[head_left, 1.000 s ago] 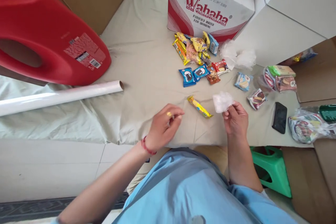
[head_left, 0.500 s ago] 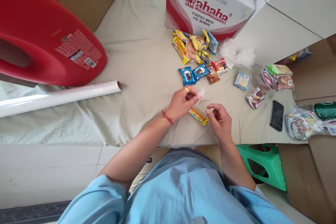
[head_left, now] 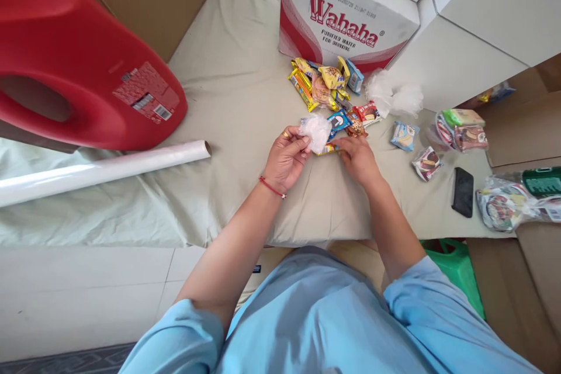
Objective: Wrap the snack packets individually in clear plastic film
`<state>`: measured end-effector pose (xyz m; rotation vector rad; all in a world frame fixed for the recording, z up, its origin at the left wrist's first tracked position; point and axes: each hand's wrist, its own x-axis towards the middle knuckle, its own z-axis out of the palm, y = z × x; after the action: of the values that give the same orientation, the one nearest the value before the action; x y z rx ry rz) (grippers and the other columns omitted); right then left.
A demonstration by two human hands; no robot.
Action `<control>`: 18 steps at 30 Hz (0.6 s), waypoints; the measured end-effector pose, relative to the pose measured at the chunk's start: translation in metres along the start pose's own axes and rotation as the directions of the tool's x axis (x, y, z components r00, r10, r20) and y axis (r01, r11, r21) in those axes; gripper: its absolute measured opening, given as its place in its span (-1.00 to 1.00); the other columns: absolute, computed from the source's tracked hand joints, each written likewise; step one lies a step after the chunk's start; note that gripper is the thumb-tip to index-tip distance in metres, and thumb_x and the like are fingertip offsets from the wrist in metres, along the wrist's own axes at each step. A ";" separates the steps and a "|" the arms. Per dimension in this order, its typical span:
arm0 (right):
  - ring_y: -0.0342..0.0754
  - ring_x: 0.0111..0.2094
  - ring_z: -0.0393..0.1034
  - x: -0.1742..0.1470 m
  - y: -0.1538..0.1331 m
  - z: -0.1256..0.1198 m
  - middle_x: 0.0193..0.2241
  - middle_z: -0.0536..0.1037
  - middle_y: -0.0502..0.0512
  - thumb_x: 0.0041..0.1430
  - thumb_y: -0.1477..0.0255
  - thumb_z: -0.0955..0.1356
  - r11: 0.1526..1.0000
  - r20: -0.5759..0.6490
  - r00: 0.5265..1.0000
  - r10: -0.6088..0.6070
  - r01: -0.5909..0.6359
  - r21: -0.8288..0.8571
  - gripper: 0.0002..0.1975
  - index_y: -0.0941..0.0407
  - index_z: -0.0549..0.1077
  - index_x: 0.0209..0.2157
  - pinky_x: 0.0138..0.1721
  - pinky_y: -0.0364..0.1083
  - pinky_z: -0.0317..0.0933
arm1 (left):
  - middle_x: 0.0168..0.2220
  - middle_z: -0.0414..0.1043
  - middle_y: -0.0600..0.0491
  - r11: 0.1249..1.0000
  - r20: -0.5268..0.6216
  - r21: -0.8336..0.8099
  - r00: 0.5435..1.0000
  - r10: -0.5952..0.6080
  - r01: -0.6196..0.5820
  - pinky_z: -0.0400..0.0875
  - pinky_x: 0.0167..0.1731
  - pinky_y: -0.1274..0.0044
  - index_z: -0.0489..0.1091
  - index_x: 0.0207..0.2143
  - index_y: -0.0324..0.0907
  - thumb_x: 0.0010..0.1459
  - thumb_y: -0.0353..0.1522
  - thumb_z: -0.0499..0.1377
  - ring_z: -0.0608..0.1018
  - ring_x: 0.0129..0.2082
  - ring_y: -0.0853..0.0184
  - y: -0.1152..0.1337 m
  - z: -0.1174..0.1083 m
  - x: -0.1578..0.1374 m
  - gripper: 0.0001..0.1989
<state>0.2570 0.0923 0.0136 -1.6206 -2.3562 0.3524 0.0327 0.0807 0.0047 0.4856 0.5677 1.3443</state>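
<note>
Yellow snack bar point(head_left: 326, 150) shifts closer to the Wahaha water carton point(head_left: 346, 17)

Compared with half a second ago, the bar has moved up the cloth point(head_left: 245, 82) towards the carton and now lies beside the blue-wrapped snack cakes point(head_left: 338, 121) on its near side. The right hand point(head_left: 360, 159) has also come forward.

The step in hand looks like laying the bar beside the snacks in front of the carton. The left hand point(head_left: 286, 158), short of the carton, grips a crumpled clear plastic bag point(head_left: 316, 131) between thumb and fingers. The right hand's fingers bend over one end of the bar; I cannot tell whether they pinch it or only rest on it. The bar lies in front of the carton, between the hands, its other end partly hidden.

The next move seems to call for the right fingers to steady the bar without nudging its neighbours, and for the left to keep the flimsy bag from snagging.

In the earlier frame both blue cakes showed whole in front of the carton; now the bag covers most of one. The pile of yellow-wrapped snacks point(head_left: 322, 82) against the carton's front looks unchanged, as do the brown snack packet point(head_left: 357, 127) and red snack packet point(head_left: 369, 112) just nearer than its front.
</note>
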 end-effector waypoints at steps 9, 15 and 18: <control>0.13 0.13 0.45 0.036 -0.012 0.016 0.19 0.55 0.19 0.27 0.44 0.35 0.950 -0.206 0.971 0.121 -0.053 0.309 -0.63 0.06 0.63 0.06 0.20 0.15 0.36 | -0.42 0.33 0.22 0.993 -0.073 0.109 0.996 0.056 -0.048 0.30 -0.49 0.65 0.29 -0.36 -0.10 -0.11 -0.34 0.54 0.41 -0.51 0.54 -0.009 -0.010 0.011 -0.55; -0.11 -0.33 0.42 -0.030 -0.047 -0.004 -0.20 0.60 0.09 0.28 0.02 0.40 0.409 -0.046 0.882 0.470 -0.172 0.896 -0.64 0.03 0.58 -0.20 -0.37 -0.13 0.42 | -0.38 0.41 0.13 0.742 0.054 0.580 0.925 0.377 -0.336 0.34 -0.36 0.58 0.42 -0.40 -0.14 0.04 -0.37 0.39 0.44 -0.40 0.44 -0.021 -0.003 0.004 -0.82; -0.12 -0.27 0.41 -0.042 -0.057 -0.001 -0.18 0.60 0.05 0.21 0.04 0.48 0.304 -0.004 0.898 0.439 -0.145 0.942 -0.64 0.01 0.57 -0.14 -0.36 -0.18 0.39 | -0.31 0.44 0.06 0.513 0.243 0.739 0.883 0.402 -0.437 0.36 -0.31 0.53 0.46 -0.39 -0.14 0.13 -0.45 0.25 0.46 -0.35 0.38 -0.024 -0.002 -0.002 -0.94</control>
<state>0.2223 0.0336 0.0311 -1.2964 -1.1092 1.2136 0.0497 0.0744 -0.0116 1.4605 1.0613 1.4927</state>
